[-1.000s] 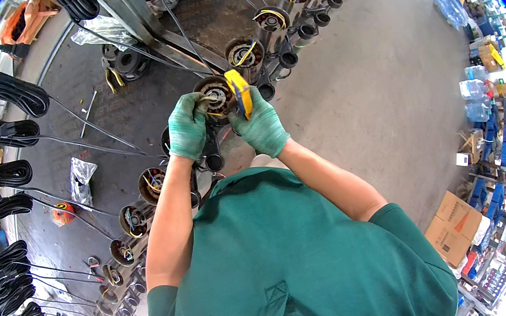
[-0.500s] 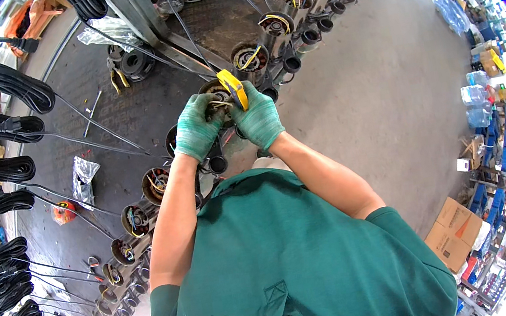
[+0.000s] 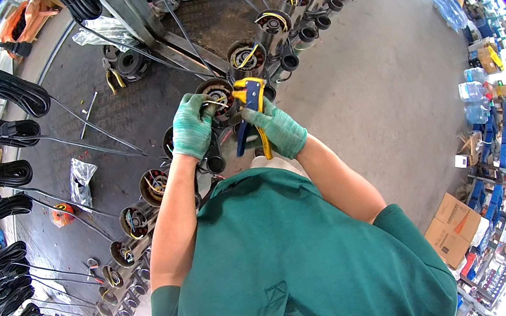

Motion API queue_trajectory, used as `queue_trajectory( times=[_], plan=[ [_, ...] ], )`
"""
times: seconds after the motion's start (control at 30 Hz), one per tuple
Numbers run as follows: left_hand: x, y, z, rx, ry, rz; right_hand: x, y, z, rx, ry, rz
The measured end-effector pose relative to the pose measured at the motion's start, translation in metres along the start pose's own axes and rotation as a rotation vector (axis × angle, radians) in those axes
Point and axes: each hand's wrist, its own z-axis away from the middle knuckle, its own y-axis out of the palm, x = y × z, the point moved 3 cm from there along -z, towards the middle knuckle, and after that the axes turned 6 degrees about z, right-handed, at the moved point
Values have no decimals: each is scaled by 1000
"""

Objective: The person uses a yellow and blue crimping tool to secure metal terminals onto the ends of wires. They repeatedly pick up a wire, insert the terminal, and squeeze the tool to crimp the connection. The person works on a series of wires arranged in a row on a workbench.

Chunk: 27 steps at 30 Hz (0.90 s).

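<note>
Grey concrete floor stretches out to the right of our hands, with brown cardboard boxes (image 3: 452,229) and packs of bottles well beyond them, while a dark workbench (image 3: 128,111) runs under and to the left of our hands. We hold our left hand (image 3: 191,126), in a green knitted glove, closed around the round metal motor stator with copper windings (image 3: 215,93), pinching its thin lead wires just above the opening. Our right hand (image 3: 276,129), gloved the same way, grips the handles of the yellow and blue wire stripper (image 3: 249,103), whose head sits right at those wires, touching or nearly touching them; we cannot tell whether its jaws have bitten yet. A long curving row of similar stators (image 3: 156,185) runs from beyond our hands down to the lower left, each an open metal cylinder with windings and short yellow or white leads inside. We judge the work to be somewhere in the middle of the row: the one in hand is being dealt with now, but we cannot make out which of the others have stripped ends, so the share done stays unclear. Black coiled power cables (image 3: 0,88) hang in bundles far left of our left hand, and a crumpled clear plastic bag (image 3: 80,177) lies on the bench between them and the row.
</note>
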Motion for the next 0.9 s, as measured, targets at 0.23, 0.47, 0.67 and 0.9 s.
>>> queue_trajectory(
  times=[0.23, 0.47, 0.67, 0.9],
  plan=[
    [2, 4, 0, 31, -23, -11, -10, 0, 3, 196, 154, -176],
    [-1, 1, 2, 37, -1, 22, 3, -2, -3, 230, 113, -96],
    [-3, -1, 1, 66, -15, 9, 7, -7, -6, 249, 114, -49],
    [-8, -3, 1, 98, -17, 28, 14, -8, -11, 152, 145, 113]
  ],
)
